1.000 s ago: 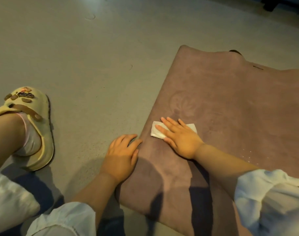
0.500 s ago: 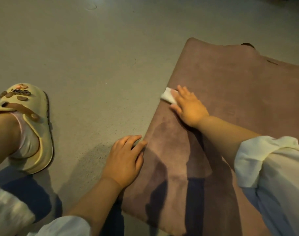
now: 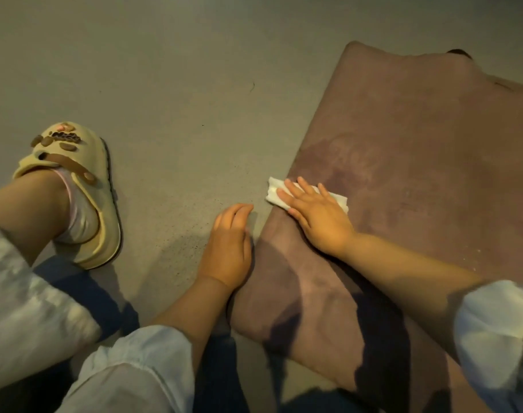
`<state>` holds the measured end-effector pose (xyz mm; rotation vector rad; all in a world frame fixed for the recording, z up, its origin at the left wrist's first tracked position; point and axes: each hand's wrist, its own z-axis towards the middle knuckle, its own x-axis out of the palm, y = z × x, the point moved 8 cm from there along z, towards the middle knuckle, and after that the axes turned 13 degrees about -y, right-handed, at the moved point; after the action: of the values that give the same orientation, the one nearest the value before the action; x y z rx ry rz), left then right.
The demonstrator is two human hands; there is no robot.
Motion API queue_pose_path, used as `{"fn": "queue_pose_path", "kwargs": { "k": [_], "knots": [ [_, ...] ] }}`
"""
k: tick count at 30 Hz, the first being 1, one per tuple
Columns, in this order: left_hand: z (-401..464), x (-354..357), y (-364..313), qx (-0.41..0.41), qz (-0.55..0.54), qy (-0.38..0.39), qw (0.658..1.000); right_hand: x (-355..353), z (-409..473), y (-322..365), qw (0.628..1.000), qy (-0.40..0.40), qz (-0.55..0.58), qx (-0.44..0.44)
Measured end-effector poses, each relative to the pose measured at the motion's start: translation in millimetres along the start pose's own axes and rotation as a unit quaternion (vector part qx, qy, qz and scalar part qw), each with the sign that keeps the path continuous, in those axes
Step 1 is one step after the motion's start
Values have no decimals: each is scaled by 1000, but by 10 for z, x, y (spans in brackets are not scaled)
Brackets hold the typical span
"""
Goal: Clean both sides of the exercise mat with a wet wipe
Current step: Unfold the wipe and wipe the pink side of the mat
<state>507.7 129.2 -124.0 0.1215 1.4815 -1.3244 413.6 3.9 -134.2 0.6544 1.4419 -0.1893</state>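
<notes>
A mauve exercise mat (image 3: 418, 150) lies flat on the grey floor, filling the right half of the view. A white wet wipe (image 3: 273, 192) lies folded across the mat's left edge, one end hanging over onto the floor. My right hand (image 3: 317, 216) presses flat on the wipe with straight fingers. My left hand (image 3: 229, 245) rests on the floor just left of the mat's edge, fingers loosely bent. A darker damp patch shows on the mat beyond the wipe.
My left foot in a cream clog (image 3: 81, 198) with brown charms stands on the floor at the left. Bare grey floor (image 3: 194, 84) stretches beyond the mat. A small dark object (image 3: 458, 52) peeks out at the mat's far edge.
My right hand swept the wipe away along the mat's left edge, then drew it back toward me. My left hand slid off the mat's edge onto the floor.
</notes>
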Motion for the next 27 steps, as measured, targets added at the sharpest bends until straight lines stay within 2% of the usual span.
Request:
{"fn": "queue_pose_path", "kwargs": {
  "k": [4, 8, 10, 13, 15, 18, 21, 23, 24, 25, 27],
  "knots": [
    [-1, -37, 20, -9, -28, -32, 999, 172, -656, 692, 991, 31, 24, -127],
    [-24, -54, 46, -24, -55, -39, 997, 372, -1451, 1267, 939, 53, -58, -335],
    [-24, -51, 42, -25, -57, -34, 998, 383, -1614, 1295, 921, 63, -54, -381],
    [-17, -45, 19, -23, -49, -26, 998, 358, -1527, 1120, 918, 78, -59, -383],
    [-20, -49, 14, -12, -41, -29, 999, 306, -1408, 930, 932, 93, -43, -347],
    [-22, -40, 7, 14, -23, -35, 999, 125, -1127, 512, 947, 45, -99, -301],
    [-25, -29, -6, 30, -14, -40, 999, -24, -706, -113, 969, 49, -142, -194],
    [-19, -17, -32, 45, -3, -39, 998, -219, -393, -644, 983, 31, -167, -76],
    [-16, -8, -37, 51, 4, -35, 998, -384, -265, -917, 984, -6, -180, -8],
    [-10, 4, -39, 54, 11, -31, 998, -530, -195, -1219, 975, -16, -207, 81],
    [2, 25, -37, 54, 20, -22, 998, -720, -193, -1634, 941, 21, -235, 241]
  ]
}}
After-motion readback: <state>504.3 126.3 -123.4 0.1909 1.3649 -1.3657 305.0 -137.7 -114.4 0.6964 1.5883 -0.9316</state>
